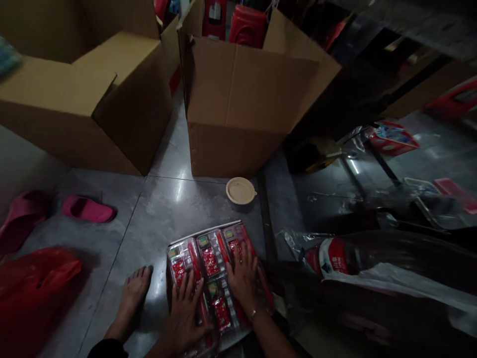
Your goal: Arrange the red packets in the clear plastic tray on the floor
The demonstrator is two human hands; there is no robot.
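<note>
Low in the view, a box (203,233) is filled with clear plastic packs (210,261) holding red patterned pieces and long red sticks. Both of my hands lie on these packs. My left hand (186,308) rests on the left side, fingers spread and thumb stretched to the right. On the upper right part, my right hand (243,276) presses flat with its fingers apart. Neither hand grips anything. The packs under my palms are hidden.
Two big open cardboard boxes (238,104) stand ahead. A beige lid or dish (240,191) lies on the tiles. Pink slippers (88,208) and a red bag (33,298) are at left, beside a bare foot (134,293). A bottle (335,256) in plastic lies right.
</note>
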